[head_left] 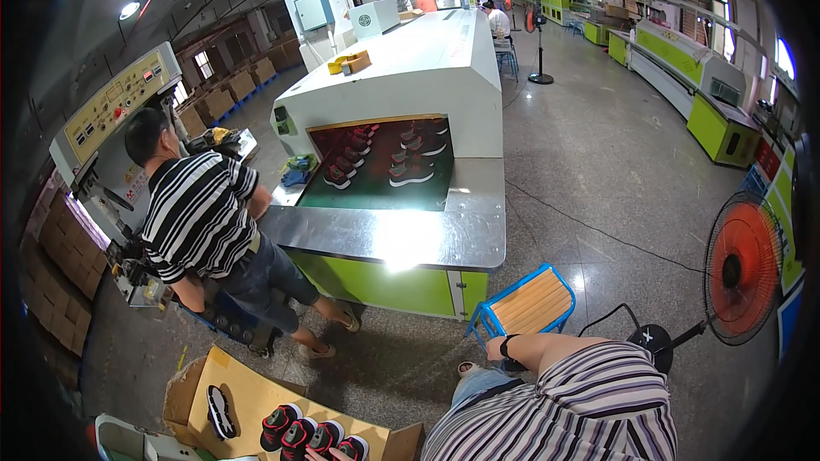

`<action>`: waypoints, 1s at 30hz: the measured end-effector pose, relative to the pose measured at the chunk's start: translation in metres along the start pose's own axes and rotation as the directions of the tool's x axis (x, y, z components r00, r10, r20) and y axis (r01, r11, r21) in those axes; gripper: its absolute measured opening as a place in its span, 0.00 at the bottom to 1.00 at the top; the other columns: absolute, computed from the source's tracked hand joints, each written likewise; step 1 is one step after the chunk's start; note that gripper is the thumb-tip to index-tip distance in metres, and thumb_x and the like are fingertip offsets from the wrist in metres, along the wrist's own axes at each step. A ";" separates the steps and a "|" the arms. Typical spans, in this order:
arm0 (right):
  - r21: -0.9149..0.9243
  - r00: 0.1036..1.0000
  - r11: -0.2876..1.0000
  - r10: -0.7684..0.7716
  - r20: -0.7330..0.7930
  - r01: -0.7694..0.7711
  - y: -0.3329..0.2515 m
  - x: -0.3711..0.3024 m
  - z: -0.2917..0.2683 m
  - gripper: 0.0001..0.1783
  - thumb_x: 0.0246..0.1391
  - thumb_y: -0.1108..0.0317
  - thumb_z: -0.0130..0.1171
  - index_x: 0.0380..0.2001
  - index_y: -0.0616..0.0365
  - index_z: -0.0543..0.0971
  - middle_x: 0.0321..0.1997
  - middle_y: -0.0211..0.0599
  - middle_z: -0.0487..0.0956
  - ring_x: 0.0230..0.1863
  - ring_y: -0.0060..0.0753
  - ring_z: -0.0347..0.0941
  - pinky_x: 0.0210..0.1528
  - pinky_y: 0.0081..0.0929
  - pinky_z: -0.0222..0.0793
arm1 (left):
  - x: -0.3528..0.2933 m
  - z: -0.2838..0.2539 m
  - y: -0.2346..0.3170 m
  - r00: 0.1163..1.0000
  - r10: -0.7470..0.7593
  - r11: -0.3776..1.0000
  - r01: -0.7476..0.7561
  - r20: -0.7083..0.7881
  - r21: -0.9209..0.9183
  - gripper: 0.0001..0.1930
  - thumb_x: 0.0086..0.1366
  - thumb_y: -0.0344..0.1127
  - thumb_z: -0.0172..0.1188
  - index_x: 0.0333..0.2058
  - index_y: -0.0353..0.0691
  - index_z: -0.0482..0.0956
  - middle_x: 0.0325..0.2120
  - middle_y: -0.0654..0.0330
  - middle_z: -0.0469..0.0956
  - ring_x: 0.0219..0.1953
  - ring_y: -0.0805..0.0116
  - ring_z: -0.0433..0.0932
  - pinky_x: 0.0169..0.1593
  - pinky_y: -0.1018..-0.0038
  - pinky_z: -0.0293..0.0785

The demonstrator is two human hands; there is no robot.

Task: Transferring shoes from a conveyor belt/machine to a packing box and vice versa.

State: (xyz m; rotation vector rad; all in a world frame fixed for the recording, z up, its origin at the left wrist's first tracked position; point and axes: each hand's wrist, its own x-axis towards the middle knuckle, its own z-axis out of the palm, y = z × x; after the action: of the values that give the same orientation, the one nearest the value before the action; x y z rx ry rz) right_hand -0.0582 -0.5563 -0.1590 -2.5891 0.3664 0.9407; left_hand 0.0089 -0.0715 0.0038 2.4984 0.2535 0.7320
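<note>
My right hand, with a black band at the wrist, grips the near left corner of a stool with a slatted wooden seat and blue frame. My left hand shows only as fingertips at the lower edge. They are curled on red, black and grey sneakers with white soles, which stand in a row in an open cardboard box. A loose black-and-white shoe sole rests in the same box, left of the sneakers.
Ahead, a white and green conveyor machine carries more sneakers on its belt. A co-worker in a striped shirt stands left at a control-panel machine. An orange fan stands right; its cable crosses the floor.
</note>
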 end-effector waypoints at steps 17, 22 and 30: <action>-0.029 1.000 0.999 -0.030 -0.001 0.030 -0.002 -0.006 -0.003 0.21 0.50 0.57 0.52 0.33 0.64 0.85 0.40 0.56 0.82 0.46 0.53 0.79 0.48 0.45 0.73 | 0.000 0.003 -0.004 1.000 -0.009 1.000 0.009 0.006 0.012 0.28 0.64 0.41 0.58 0.60 0.36 0.69 0.58 0.36 0.67 0.60 0.39 0.66 0.63 0.56 0.63; -0.018 1.000 1.000 -0.018 0.009 0.018 -0.001 -0.003 -0.002 0.21 0.50 0.55 0.54 0.34 0.62 0.84 0.40 0.54 0.82 0.46 0.53 0.78 0.49 0.45 0.72 | 0.001 0.004 -0.006 1.000 0.015 1.000 -0.015 -0.004 -0.010 0.27 0.64 0.41 0.58 0.60 0.35 0.69 0.58 0.35 0.67 0.60 0.38 0.66 0.63 0.56 0.63; -0.052 0.999 0.999 -0.002 0.049 0.004 0.000 0.001 0.002 0.21 0.52 0.54 0.56 0.37 0.61 0.84 0.41 0.52 0.82 0.46 0.53 0.78 0.50 0.45 0.71 | 0.001 0.003 -0.004 0.999 0.032 0.999 -0.032 -0.019 -0.002 0.27 0.63 0.39 0.59 0.59 0.34 0.70 0.57 0.36 0.68 0.59 0.39 0.67 0.63 0.56 0.63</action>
State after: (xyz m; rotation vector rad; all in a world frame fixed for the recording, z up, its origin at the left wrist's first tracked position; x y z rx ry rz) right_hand -0.0589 -0.5559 -0.1607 -2.6069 0.3287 1.0236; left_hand 0.0111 -0.0690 -0.0007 2.4995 0.2194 0.7695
